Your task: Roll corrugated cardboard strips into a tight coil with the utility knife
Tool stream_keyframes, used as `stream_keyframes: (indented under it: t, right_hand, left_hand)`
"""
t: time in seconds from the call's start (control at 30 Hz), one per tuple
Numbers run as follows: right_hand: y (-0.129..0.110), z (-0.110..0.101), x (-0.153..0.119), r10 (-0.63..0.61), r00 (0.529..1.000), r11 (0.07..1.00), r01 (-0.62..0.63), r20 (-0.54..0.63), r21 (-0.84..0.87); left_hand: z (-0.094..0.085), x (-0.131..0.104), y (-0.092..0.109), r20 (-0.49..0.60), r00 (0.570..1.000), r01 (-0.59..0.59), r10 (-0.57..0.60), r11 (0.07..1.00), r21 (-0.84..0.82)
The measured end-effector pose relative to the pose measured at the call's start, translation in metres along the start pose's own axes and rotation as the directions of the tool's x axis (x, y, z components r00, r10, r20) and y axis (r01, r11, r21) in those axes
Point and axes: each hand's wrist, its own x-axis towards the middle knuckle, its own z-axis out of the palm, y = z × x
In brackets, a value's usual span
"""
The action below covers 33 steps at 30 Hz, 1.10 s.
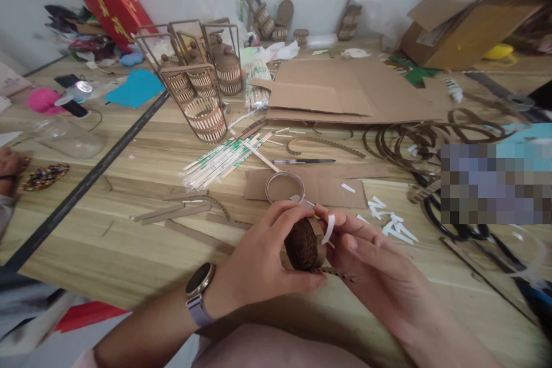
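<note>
My left hand [263,259], a watch on its wrist, is wrapped round a small brown round cardboard piece [304,246] with a dark textured face. A notched cardboard strip [338,272] trails from its lower edge. Close against the same piece, my right hand [371,259] has thumb and fingertips pinched together. A short white strip [329,229] sticks up at those fingertips, and a thin pale tip shows below it; the rest of what they grip is hidden. Just beyond my hands a cardboard ring [284,186] lies on a flat cardboard piece [332,187].
Tiered slatted carriers [207,118] stand at back left, near wrapped chopsticks [222,161]. A pen [304,161] lies ahead. White paper scraps [394,224], black-handled scissors [444,221] and coiled cardboard strips [401,141] are at right. Large cardboard sheets [328,86] lie behind. Another person's hand [11,164] rests far left.
</note>
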Motion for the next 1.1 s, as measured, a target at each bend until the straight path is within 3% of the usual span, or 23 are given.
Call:
stream_keyframes:
  t: [0.53, 0.93, 1.1]
  right_hand:
    - [0.004, 0.009, 0.000, 0.064, 0.997, 0.997, -0.063, -0.042, 0.032]
    - [0.014, 0.010, 0.001, 0.031, 0.990, 0.998, -0.025, -0.141, 0.049]
    - [0.014, 0.011, 0.002, -0.008, 0.985, 1.000, 0.011, -0.173, 0.017]
  left_hand:
    - [0.000, -0.001, 0.003, 0.018, 1.000, 0.001, -0.001, 1.000, -0.028]
    - [0.002, -0.001, 0.007, 0.001, 0.999, 0.038, -0.038, 0.998, -0.053]
    - [0.006, -0.005, 0.005, -0.014, 1.000, 0.017, -0.017, 1.000, 0.025]
